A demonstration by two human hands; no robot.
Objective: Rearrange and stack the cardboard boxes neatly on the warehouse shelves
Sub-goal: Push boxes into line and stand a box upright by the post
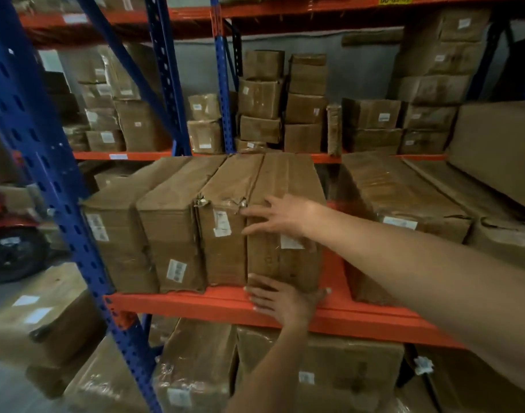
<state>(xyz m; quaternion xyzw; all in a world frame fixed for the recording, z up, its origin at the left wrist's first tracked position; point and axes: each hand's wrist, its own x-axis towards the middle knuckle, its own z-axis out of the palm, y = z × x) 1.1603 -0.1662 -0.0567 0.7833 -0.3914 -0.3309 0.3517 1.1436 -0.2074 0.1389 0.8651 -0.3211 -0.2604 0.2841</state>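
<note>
Several long cardboard boxes stand side by side, ends facing me, on the orange shelf beam (pixel 195 302). The rightmost box of this row (pixel 282 263) has my right hand (pixel 280 216) flat against its upper front edge, fingers spread. My left hand (pixel 282 299) presses its lower front edge where it meets the beam, fingers apart. Neither hand wraps around the box. Its left neighbour (pixel 222 248) has a torn top corner and a white label.
A wrapped long box (pixel 404 210) lies to the right on the same shelf, with a gap between. Stacked small boxes (pixel 262 96) fill the rear shelf. Blue uprights (pixel 61 189) stand on the left. Large boxes (pixel 195 368) sit below. A red vehicle (pixel 11 234) is at far left.
</note>
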